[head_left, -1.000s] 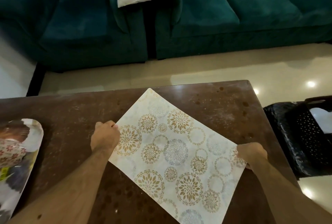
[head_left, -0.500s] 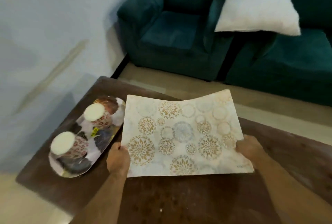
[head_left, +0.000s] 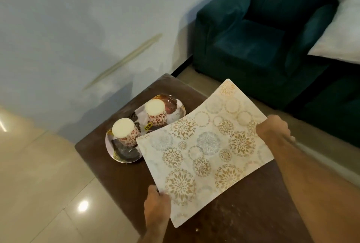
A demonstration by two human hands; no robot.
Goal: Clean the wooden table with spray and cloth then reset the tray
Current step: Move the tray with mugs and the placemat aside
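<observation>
Head view: you lifted mat (head_left: 202,143) off table (head_left: 116,176); left hand (head_left: 157,203), right hand (head_left: 272,129) pinch it beside tray (head_left: 124,157). Table bare for spraying.

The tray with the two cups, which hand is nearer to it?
Left. The left hand grips the mat's near corner, just below the tray; the right hand grips the far edge.
</observation>
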